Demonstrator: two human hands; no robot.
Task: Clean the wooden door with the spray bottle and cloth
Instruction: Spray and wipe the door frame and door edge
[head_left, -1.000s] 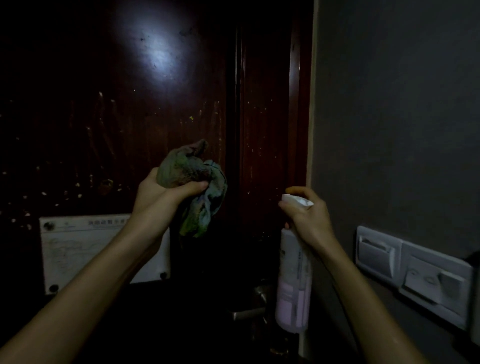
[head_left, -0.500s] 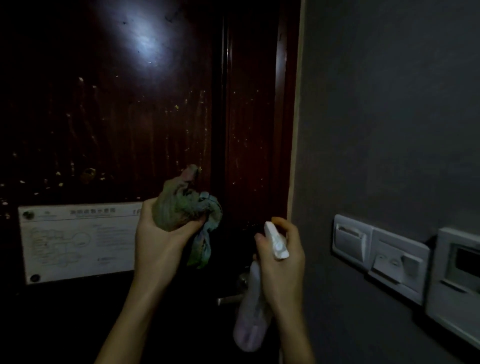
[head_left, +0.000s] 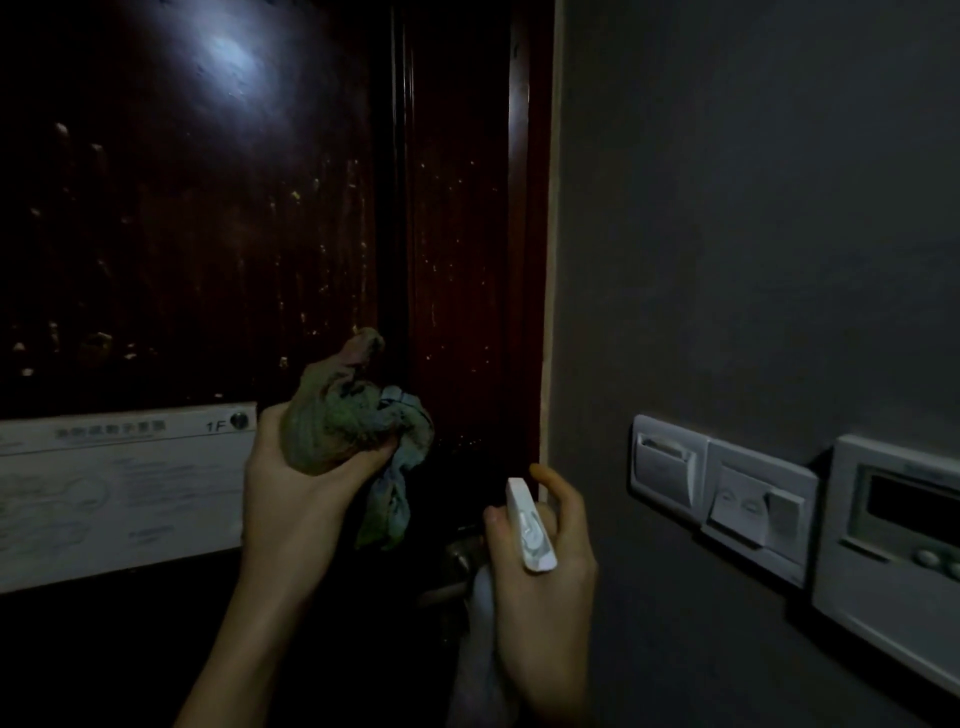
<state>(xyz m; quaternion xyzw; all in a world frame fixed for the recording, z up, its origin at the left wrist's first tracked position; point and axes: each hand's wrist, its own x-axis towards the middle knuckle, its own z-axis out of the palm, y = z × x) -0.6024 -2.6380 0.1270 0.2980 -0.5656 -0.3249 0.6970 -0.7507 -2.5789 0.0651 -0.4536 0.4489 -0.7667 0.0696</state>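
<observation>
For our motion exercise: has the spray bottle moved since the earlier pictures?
Yes, downward: the spray bottle had its top above the wall switch; now it is lower.

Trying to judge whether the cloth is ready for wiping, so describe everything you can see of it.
The cloth is a soft, ribbed-looking rag, dull green with a paler blue-grey part, crumpled into a ball. The left hand grips its lower half, fingers curled round it. A twisted tip sticks up and a loose tail hangs below on the right. It sits in front of the dark wooden door; whether it touches the door cannot be told.
</observation>
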